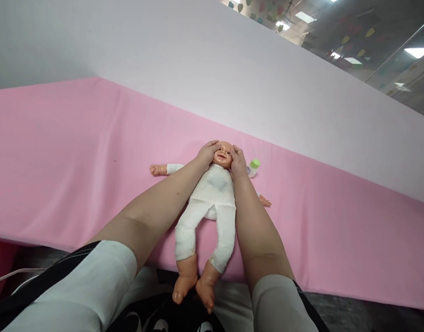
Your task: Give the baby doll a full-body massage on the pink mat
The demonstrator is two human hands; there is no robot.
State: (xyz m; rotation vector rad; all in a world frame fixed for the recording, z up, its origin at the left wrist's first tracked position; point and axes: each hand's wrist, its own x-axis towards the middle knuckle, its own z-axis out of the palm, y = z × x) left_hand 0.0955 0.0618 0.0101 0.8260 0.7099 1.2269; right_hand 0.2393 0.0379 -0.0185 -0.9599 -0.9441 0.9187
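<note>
A baby doll (pixel 213 189) in a white bodysuit and leggings lies on its back on the pink cloth (pixel 76 152), head away from me, bare feet hanging over the near edge. My left hand (pixel 208 153) rests on the left side of the doll's head, fingers laid over its temple. My right hand (pixel 237 161) presses against the right side of the head. Both hands cup the face between them. A small bottle with a green cap (pixel 253 167) lies just right of my right hand.
A white partition (pixel 232 78) rises behind the pink surface. Above it, a ceiling with light panels and hanging heart shapes (pixel 336 32) shows. My lap and dark clothing fill the near edge below the doll's feet.
</note>
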